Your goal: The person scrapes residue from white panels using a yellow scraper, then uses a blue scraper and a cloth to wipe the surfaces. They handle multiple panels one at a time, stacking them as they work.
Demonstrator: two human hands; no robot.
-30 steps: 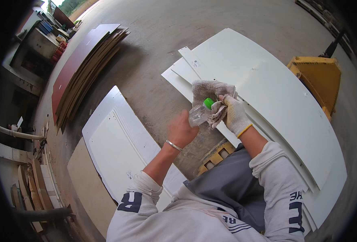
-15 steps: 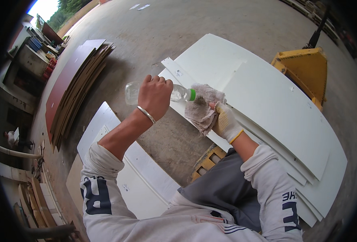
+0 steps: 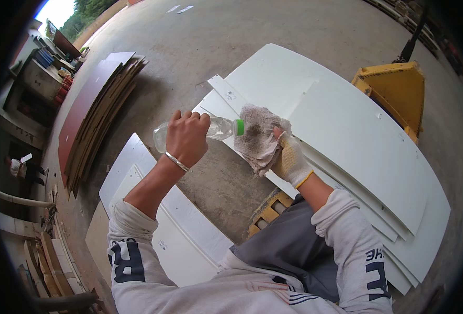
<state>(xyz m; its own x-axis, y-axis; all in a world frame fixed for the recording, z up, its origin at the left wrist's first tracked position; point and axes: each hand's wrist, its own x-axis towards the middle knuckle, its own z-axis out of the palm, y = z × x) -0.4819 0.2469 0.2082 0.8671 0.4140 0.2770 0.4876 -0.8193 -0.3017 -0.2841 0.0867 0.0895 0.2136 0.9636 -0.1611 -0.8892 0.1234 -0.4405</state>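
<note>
My bare left hand (image 3: 188, 135) is wrapped round a clear plastic bottle (image 3: 220, 128) with a green cap. The bottle lies nearly level, its capped end pointing right at the cloth. A crumpled pale cloth (image 3: 257, 137) with a dark damp patch hangs from my right hand (image 3: 292, 157), which wears a white and yellow knitted glove. The right thumb presses on the cloth's edge. Both hands are held above the gap between two stacks of white panels. Beneath the cloth and right hand lies the larger stack of white panels (image 3: 362, 136).
Left of my legs lies another white panel stack (image 3: 189, 235). Farther left stands a pile of brown boards (image 3: 98, 120). A yellow pallet jack (image 3: 391, 94) is at the far right, with a yellow fork end (image 3: 268, 212) by my knee. At the left edge, another person (image 3: 19, 167) is small in view.
My left hand and the bottle have moved left, and the cap has drawn back from the cloth's middle. The cloth has shifted slightly left, showing more of its dark patch.
</note>
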